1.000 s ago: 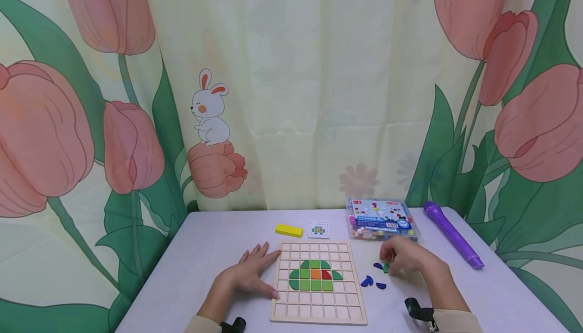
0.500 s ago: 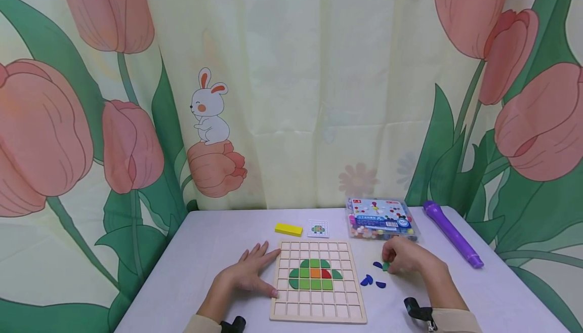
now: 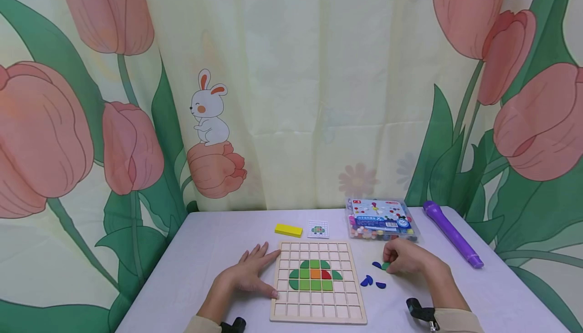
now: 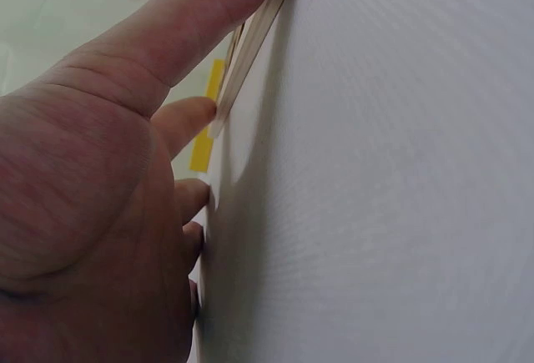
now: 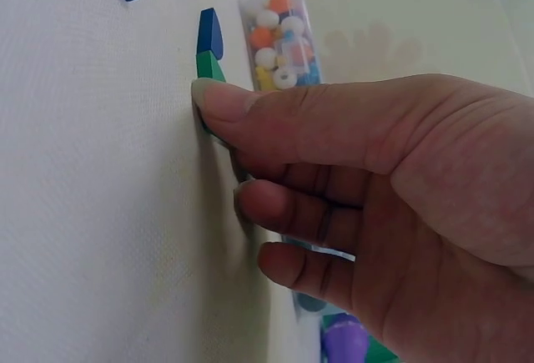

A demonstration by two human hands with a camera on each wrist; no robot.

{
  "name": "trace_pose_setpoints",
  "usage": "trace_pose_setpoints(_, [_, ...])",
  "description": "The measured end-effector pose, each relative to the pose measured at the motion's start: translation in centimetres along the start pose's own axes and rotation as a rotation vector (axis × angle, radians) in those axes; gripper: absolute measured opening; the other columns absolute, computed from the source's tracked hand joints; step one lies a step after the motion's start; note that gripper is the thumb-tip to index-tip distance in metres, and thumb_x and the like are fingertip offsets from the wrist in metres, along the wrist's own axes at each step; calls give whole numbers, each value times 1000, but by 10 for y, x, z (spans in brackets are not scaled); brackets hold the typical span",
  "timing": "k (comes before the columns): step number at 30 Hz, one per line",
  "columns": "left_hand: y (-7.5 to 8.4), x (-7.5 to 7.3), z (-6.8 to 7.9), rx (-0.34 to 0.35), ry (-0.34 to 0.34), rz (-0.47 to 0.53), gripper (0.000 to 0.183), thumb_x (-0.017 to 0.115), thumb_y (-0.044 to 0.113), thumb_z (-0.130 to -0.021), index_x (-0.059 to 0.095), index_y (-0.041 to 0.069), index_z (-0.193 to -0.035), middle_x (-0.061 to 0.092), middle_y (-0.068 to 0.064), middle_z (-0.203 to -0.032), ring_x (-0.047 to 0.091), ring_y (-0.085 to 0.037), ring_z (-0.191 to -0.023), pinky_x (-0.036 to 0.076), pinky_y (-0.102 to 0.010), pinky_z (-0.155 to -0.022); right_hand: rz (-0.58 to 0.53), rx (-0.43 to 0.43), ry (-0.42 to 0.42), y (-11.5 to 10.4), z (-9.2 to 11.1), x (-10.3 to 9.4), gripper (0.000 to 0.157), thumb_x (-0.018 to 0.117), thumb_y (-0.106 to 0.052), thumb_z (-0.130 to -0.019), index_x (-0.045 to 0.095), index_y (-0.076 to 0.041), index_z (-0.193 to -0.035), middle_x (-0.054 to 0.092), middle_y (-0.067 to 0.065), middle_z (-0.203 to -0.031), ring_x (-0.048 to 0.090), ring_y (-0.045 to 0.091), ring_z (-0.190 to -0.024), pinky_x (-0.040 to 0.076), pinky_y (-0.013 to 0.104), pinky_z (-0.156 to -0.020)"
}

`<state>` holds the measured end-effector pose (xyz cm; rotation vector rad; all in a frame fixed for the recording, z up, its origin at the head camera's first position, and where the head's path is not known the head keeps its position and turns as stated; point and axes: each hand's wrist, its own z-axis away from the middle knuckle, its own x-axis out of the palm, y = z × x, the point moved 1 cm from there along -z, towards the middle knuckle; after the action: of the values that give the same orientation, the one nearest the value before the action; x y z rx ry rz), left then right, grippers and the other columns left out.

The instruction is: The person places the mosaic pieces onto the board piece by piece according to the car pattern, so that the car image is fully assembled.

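A wooden grid board (image 3: 319,308) lies flat on the table, bearing light green squares, darker green rounded pieces, an orange square and a red piece in a turtle-like pattern. My left hand (image 3: 247,275) rests at its left edge, fingers spread, with thumb and index finger touching the frame. Right of the board, my right hand (image 3: 410,258) is low over the table. It pinches a green rounded tile (image 5: 209,66) between thumb and index finger; part of the tile is hidden by the thumb. Close by lie several dark blue half-round tiles (image 3: 380,285), one touching or nearly touching the green one.
Behind the board are a yellow block (image 3: 288,230) and a small pattern card (image 3: 318,229). A clear box of colourful beads (image 3: 381,218) stands at the back right. Farther right lies a purple stick-like object (image 3: 453,234). A tulip-print curtain (image 3: 291,95) hangs behind the table.
The right hand has shifted very slightly right, with its fingers drawn in closer on the green tile. The left hand and the board have stayed put.
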<state>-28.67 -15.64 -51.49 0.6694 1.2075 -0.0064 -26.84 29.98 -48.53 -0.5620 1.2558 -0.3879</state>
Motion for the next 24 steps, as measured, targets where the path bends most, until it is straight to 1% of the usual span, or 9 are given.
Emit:
trace_pose_setpoints(12, [-1,0,0,3,-4,-5,112,86,69,-68,37,32,-162,17,-18,-174,8,-42,-162,5,-70,-126,-17,3,-5,1,-1,0,23,86,0,-80,68,-8,-91,59,6,-83,53,21,-83,47,34,-76])
trace_pose_setpoints(18, [-1,1,0,2,-2,-1,112,86,69,-68,37,31,-162,17,-18,-174,8,-41,-162,5,-69,-127,-15,-12,-14,2,-1,-1,25,86,1,-79,66,-8,-90,59,5,-82,53,21,-82,46,34,-75])
trace_pose_setpoints(22, [-2,1,-1,-1,0,-15,112,86,69,-69,37,32,-162,18,-17,-174,8,-41,-162,5,-69,-127,-40,-36,-22,2,-1,-2,22,83,2,-82,65,-9,-89,59,5,-82,53,21,-83,45,34,-73])
trace_pose_setpoints(24, [-2,1,-2,-2,0,-19,112,86,69,-69,37,32,-162,18,-17,-174,9,-41,-162,5,-69,-127,-64,-65,-35,3,-2,-2,18,79,2,-86,65,-8,-90,59,5,-82,53,21,-83,45,32,-71])
